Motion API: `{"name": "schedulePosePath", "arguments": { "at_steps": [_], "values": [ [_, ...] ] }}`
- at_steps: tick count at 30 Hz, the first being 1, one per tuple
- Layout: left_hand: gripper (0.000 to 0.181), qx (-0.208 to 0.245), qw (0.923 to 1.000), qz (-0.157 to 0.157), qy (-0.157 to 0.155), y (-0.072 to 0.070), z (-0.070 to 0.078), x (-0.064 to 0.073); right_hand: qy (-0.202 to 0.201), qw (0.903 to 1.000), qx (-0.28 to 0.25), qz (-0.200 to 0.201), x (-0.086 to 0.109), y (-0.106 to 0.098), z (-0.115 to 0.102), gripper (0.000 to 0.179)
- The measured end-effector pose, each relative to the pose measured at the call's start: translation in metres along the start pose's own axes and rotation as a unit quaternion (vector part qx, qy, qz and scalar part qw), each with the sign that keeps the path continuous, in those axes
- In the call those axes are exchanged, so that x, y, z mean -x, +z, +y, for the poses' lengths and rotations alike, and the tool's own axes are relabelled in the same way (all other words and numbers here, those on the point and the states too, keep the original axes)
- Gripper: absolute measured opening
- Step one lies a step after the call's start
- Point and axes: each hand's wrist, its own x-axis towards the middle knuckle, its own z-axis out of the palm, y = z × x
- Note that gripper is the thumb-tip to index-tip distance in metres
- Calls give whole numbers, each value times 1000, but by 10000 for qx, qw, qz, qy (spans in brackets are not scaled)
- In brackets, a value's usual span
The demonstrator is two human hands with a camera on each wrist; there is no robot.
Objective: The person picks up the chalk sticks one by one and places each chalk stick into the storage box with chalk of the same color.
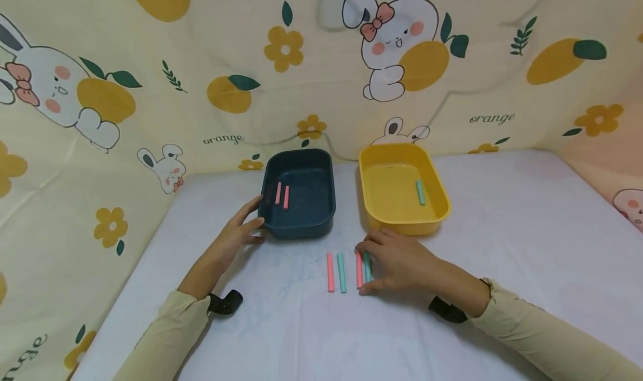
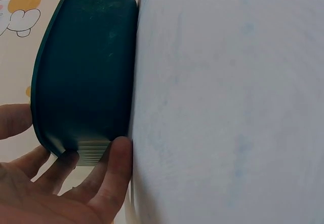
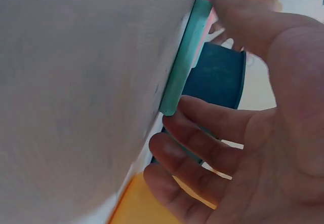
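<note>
In the head view, my left hand [image 1: 236,230] rests its spread fingers against the left side of the dark blue container [image 1: 301,231], which holds two pink chalk sticks [image 1: 286,197]. My right hand [image 1: 402,261] is low over the table in front of the yellow container [image 1: 372,202]. Its thumb and index finger are at the two ends of a green chalk stick [image 3: 185,62], pinching it lengthwise. A pink chalk stick [image 1: 359,272] lies close alongside that one. Further left are another pink stick [image 1: 330,272] and another green stick [image 1: 341,272].
One green chalk stick [image 1: 420,192] lies inside the yellow container. Both containers stand at the back of the white-covered table [image 1: 281,325], before a printed cloth [image 1: 301,63] with rabbits and oranges. Each wrist wears a black strap [image 1: 226,302].
</note>
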Motion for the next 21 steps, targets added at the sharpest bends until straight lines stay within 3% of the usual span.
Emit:
{"name": "schedulePosePath", "arguments": {
  "at_steps": [11, 21],
  "values": [
    [59, 8, 10000, 36, -25, -1, 1, 3, 152, 9998, 53, -139, -2, 1, -5, 81],
    [59, 57, 10000, -25, 66, -1, 0, 1, 27, 9999, -80, 116, -1, 3, -3, 78]
  ]
}}
